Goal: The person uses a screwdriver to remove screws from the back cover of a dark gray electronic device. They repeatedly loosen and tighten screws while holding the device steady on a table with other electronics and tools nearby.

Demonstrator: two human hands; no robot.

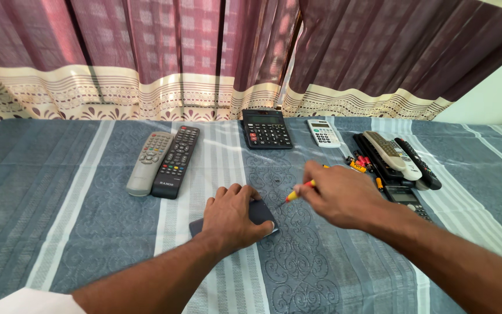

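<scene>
While the left hand [233, 218] lies flat, fingers together, pressing down on a small dark device [261, 213] near the middle of the desk [76, 232], the right hand [341, 195] pinches a small screwdriver with a yellow and red handle [297, 192] between its fingertips. Its long axis slants down toward the device, tip pointing left, just off the device's right edge, so the right hand is the nearer one to bring the tool in. Farther out, a grey remote [149, 163] and a black remote [175, 161] lie side by side toward the far left. A black calculator [266, 129] and a white calculator [323, 132] sit at the far edge. Loose batteries [358, 163], more remotes [399, 156] and another calculator [407, 197] crowd the right side.
</scene>
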